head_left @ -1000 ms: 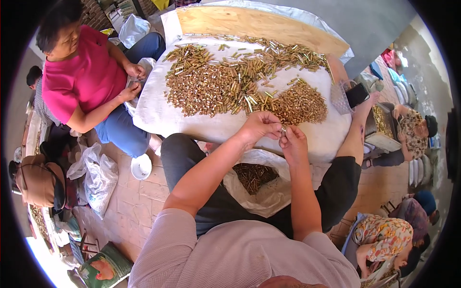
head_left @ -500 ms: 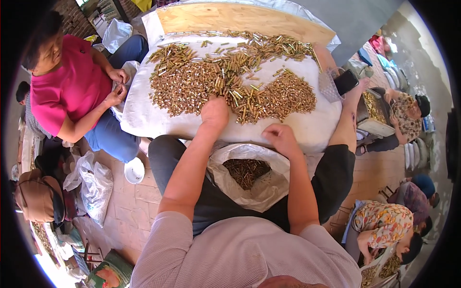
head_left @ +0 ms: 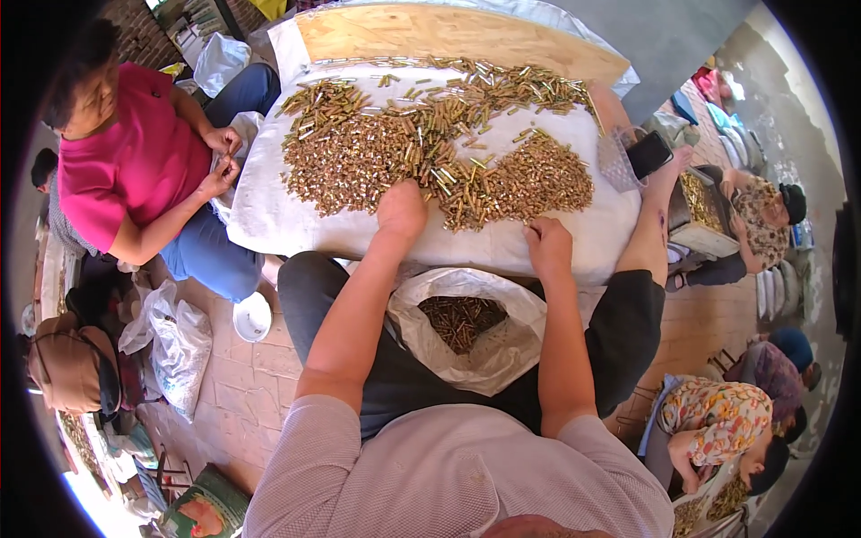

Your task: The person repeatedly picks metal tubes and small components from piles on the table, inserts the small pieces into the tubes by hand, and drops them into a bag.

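Note:
Small brass-coloured metal parts lie on a white cloth-covered table [head_left: 296,238] in front of me. Short stubby pieces form a left heap [head_left: 336,166] and a right heap [head_left: 547,175], with longer slim tubes [head_left: 520,85] along the back and between them. My left hand [head_left: 402,211] is closed at the near edge of the left heap, its fingertips hidden. By the near edge of the right heap, my right hand [head_left: 549,242] has its fingers pinched together; anything in them is too small to make out. Between my legs an open white sack [head_left: 511,359] contains darker slim metal pieces [head_left: 459,323].
A wooden board [head_left: 448,34] borders the table's far side. To the left sits a person in pink [head_left: 134,152], hands together. A white bowl [head_left: 252,317] and a filled plastic bag [head_left: 179,350] stand on the floor. A phone [head_left: 647,154] lies at the table's right edge.
My right hand has moved right and forward, from above the sack's far rim to the near edge of the right heap. My left hand stays at the left heap.

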`<state>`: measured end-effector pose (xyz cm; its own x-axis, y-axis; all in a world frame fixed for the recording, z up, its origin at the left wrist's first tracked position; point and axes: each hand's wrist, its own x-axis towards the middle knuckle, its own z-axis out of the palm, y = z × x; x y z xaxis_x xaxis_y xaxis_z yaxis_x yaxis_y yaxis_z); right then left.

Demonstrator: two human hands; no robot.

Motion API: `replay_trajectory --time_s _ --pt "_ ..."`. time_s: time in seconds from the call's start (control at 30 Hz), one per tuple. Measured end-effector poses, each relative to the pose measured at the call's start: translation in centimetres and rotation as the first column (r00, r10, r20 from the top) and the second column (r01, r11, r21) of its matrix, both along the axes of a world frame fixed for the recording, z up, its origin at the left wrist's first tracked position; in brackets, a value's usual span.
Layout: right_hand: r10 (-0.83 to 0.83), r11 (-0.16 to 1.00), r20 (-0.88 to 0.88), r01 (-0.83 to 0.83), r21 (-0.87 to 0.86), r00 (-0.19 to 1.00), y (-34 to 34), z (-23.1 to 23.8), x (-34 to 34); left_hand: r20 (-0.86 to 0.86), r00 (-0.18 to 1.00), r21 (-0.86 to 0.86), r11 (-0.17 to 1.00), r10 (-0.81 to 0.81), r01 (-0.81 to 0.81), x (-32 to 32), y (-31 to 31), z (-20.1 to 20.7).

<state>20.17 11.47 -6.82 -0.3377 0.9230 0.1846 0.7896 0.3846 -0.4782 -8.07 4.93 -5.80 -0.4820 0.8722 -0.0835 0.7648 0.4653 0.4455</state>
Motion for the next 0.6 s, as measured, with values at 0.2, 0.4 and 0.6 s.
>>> replay_trajectory --time_s 0.2,0.4,0.6 --pt "-0.067 0.963 -0.488 -0.072 -0.259 0.871 -0.8 0.0 -0.3 0.221 0.958 0.304 0.946 -0.184 0.112 0.9 -0.4 1.0" --pt "-0.209 0.75 -0.872 -0.5 -0.433 0.442 -2.0 1.8 -1.5 0.66 0.654 0.379 0.915 -0.37 0.135 4.0 -0.8 2.4" --pt "-0.259 0.698 -0.898 -0.573 -0.429 0.356 -2.9 3.1 -2.4 0.735 0.454 0.482 0.859 -0.503 0.171 5.9 -0.8 2.0"
